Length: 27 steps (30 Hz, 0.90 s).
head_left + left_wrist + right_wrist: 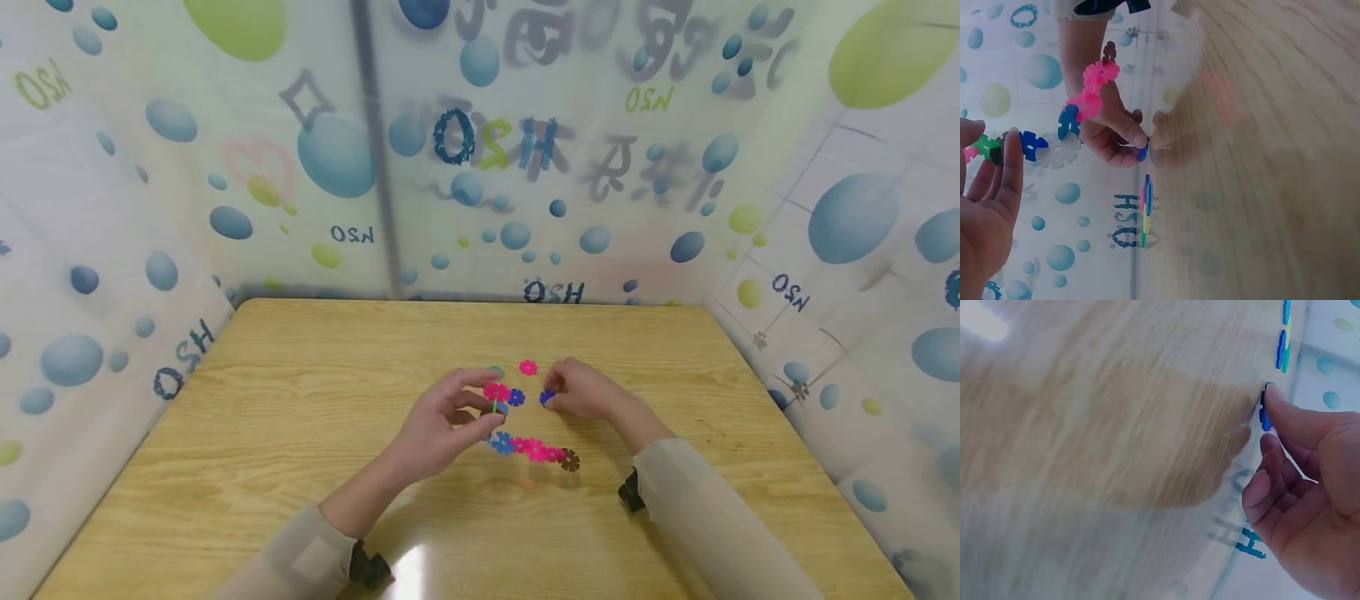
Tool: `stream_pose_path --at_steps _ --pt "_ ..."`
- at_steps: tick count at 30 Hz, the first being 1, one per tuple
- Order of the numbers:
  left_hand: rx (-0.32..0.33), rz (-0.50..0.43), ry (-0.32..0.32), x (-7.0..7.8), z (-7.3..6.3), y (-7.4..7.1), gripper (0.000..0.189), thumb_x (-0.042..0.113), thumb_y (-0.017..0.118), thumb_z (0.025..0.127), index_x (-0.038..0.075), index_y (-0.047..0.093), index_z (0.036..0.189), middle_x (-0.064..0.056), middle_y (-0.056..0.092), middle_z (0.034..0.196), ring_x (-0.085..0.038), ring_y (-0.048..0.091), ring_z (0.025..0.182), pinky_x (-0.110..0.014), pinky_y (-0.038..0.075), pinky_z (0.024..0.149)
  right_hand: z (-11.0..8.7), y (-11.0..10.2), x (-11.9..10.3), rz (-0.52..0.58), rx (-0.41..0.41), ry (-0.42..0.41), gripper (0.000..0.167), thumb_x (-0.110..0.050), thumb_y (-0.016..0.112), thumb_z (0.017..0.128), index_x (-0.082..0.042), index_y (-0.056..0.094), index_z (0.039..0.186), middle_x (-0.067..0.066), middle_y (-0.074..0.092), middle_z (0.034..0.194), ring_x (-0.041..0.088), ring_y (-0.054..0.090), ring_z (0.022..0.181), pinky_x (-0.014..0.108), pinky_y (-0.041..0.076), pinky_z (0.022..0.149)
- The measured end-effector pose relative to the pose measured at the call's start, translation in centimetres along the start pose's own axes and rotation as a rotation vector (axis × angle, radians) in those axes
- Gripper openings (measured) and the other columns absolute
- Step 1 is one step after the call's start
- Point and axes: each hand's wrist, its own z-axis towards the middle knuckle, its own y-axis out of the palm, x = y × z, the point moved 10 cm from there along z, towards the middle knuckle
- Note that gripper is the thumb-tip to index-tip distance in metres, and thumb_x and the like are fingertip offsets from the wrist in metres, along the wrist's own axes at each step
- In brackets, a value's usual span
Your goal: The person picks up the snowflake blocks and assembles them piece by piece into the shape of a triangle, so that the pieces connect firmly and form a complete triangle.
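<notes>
My left hand (442,421) pinches a chain of linked snowflake-shaped plastic discs (536,450) and holds it up over the table. In the left wrist view the chain runs from a brown disc (1109,52) through pink discs (1100,76), a blue one, a clear one (1060,152) and a dark blue one (1034,147) to darker, green and pink discs at the fingers. My right hand (585,390) pinches a single dark blue disc (1264,409) on edge at the tabletop, right of the chain. Its other fingers are curled.
Loose discs lie on the wooden table (300,358) between and beyond the hands: a pink disc (528,367), a dark blue disc (516,397) and a green disc (497,372). A printed curtain (555,217) stands behind the table's far edge and along both sides.
</notes>
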Motion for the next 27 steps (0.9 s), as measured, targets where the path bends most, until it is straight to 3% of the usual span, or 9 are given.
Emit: stream_pose_path --at_steps 4,8,13,16,21,27 --pt "-0.005 0.012 0.017 0.2 0.0 0.2 0.052 0.004 0.076 0.103 0.013 0.065 0.153 -0.014 0.062 0.138 -0.024 0.078 0.111 -0.036 0.068 0.083 -0.8 -0.3 0.4 0.061 0.029 0.033 0.017 -0.019 0.079 0.103 -0.01 0.069 0.113 0.005 0.072 0.108 0.021 0.066 0.099 0.04 0.059 0.091" --pt "-0.014 0.011 0.02 0.2 0.1 0.4 0.05 0.004 0.076 0.103 0.013 0.066 0.151 -0.013 0.063 0.136 -0.027 0.078 0.112 -0.036 0.068 0.083 -2.6 -1.2 0.2 0.259 0.089 0.043 0.013 -0.019 0.074 0.106 -0.009 0.072 0.114 0.006 0.072 0.101 0.02 0.067 0.089 0.036 0.059 0.079" --pt "-0.014 0.012 0.026 0.4 0.2 0.6 0.045 0.004 0.076 0.102 0.013 0.069 0.146 -0.013 0.064 0.133 -0.026 0.079 0.11 -0.036 0.068 0.082 -5.6 -2.3 -1.9 0.669 0.121 -0.012 0.022 -0.018 0.072 0.108 -0.003 0.073 0.124 0.012 0.075 0.106 0.024 0.076 0.092 0.049 0.067 0.093" --pt "-0.012 0.02 0.021 0.5 0.2 0.6 0.044 0.004 0.077 0.102 0.014 0.07 0.144 -0.013 0.064 0.133 -0.026 0.08 0.109 -0.035 0.068 0.082 -7.4 -2.7 -3.6 0.826 0.112 -0.053 0.028 -0.021 0.073 0.108 -0.002 0.071 0.129 0.013 0.075 0.11 0.025 0.079 0.095 0.05 0.066 0.096" --pt "-0.017 0.049 0.006 0.5 0.3 0.7 0.043 0.005 0.077 0.102 0.015 0.07 0.143 -0.011 0.064 0.133 -0.026 0.08 0.11 -0.033 0.068 0.085 -9.2 -2.7 -5.8 0.952 0.085 -0.07 0.033 -0.023 0.074 0.107 0.0 0.069 0.131 0.009 0.077 0.108 0.024 0.081 0.095 0.04 0.068 0.091" --pt "-0.023 0.07 0.03 0.7 0.3 1.1 0.034 0.006 0.078 0.102 0.013 0.073 0.135 -0.01 0.064 0.132 -0.025 0.08 0.109 -0.033 0.068 0.086 -9.7 -2.3 -6.9 1.015 0.075 -0.053 0.032 -0.019 0.073 0.107 0.003 0.069 0.129 0.007 0.078 0.106 0.019 0.081 0.093 0.035 0.068 0.089"
